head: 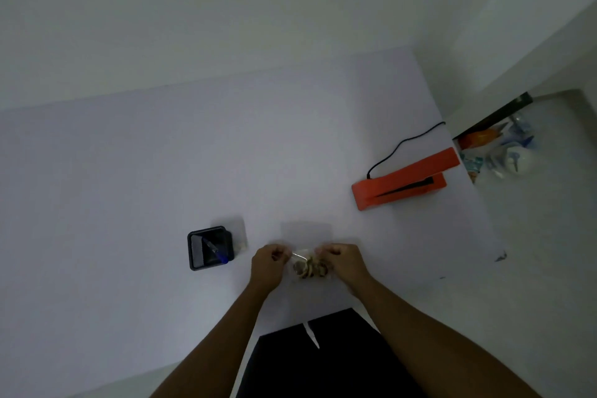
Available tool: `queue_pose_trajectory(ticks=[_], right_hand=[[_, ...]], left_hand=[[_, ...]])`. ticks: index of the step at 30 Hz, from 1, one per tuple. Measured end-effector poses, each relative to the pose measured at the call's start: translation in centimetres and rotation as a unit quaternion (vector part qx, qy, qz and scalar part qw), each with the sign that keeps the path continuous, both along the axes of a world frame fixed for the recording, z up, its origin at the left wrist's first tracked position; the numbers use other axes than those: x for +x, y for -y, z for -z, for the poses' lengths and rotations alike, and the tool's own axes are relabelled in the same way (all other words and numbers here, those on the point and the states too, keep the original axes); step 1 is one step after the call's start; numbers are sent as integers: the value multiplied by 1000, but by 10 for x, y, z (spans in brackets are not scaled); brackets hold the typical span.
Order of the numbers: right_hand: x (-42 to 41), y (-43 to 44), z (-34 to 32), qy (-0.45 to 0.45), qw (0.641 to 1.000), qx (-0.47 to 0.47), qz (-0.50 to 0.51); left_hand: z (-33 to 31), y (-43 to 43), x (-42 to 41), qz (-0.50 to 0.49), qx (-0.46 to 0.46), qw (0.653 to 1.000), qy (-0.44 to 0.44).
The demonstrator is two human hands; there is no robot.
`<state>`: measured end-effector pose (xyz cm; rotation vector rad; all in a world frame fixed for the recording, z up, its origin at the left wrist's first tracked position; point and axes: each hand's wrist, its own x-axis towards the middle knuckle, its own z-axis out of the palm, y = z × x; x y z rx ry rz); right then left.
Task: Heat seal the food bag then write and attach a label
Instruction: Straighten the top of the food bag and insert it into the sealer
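Note:
A small clear food bag [307, 265] with pale round pieces of food inside sits on the white table near its front edge. My left hand [269, 263] pinches the bag's left upper corner and my right hand [342, 260] pinches its right upper corner. An orange heat sealer [403, 179] with its jaw raised open lies to the far right, its black cord [400, 144] trailing back off the table. A black tray [210, 247] to the left of my hands holds a blue pen [215, 250] and a pale strip, maybe labels.
The white table [161, 171] stretches wide to the left and back toward the wall. Its right edge runs past the sealer; beyond it, on the floor, lies a heap of bags and clutter [497, 149]. Another clear bag [307, 231] lies flat just behind my hands.

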<state>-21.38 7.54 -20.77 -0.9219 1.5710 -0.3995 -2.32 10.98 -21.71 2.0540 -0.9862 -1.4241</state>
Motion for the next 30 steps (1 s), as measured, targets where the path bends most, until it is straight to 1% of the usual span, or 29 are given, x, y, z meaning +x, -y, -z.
queue_pose_trajectory(ticks=[3, 7, 13, 17, 21, 25, 30], right_hand=[[-14, -2, -4, 27, 1000, 6, 1], [-42, 4, -21, 69, 997, 10, 36], [-106, 22, -37, 92, 995, 21, 44], [-154, 35, -41, 86, 995, 19, 36], [-197, 47, -34, 81, 995, 28, 47], [-222, 70, -28, 93, 994, 14, 53], [-232, 100, -29, 103, 993, -9, 50]], left_hand=[[-9, 7, -3, 6, -5, 999, -44], [-22, 19, -19, 31, -40, 992, -117], [-36, 37, -77, 57, -4, 979, -196], [-50, 59, -131, 53, 17, 980, -192], [-59, 82, -185, 41, 3, 985, -170], [-60, 100, -217, -24, 7, 986, -166], [-64, 116, -242, -119, 8, 981, -151]])
